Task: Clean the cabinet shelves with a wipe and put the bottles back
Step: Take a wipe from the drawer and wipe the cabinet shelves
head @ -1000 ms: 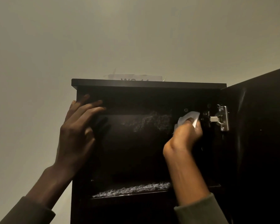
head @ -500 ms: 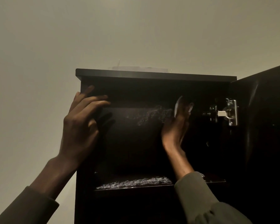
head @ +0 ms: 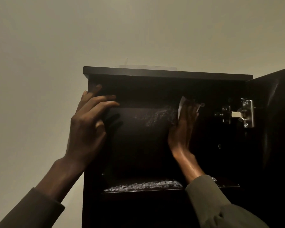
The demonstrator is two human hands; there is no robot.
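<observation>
A dark wooden cabinet (head: pixel 155 74) stands open against a pale wall. Inside the top compartment, my right hand (head: pixel 182 127) presses a white wipe (head: pixel 181 106) flat against the back panel, fingers straight and pointing up. Only the wipe's edge shows past my fingers. A patch of wet foam (head: pixel 158 115) shines on the back panel just left of the wipe. My left hand (head: pixel 89 122) rests on the cabinet's left front edge with its fingers loosely bent, holding nothing. The shelf (head: pixel 171 189) below carries a streak of wet foam. No bottles are in view.
The cabinet door (head: pixel 276 129) hangs open on the right, held by a metal hinge (head: pixel 243 113). A white flat object (head: pixel 146 66) lies on top of the cabinet, barely visible. A lower compartment under the shelf is dark.
My right hand has turned from a bunched grip on the wipe near the hinge to a flat palm on the back panel, further left. My left hand has stayed put.
</observation>
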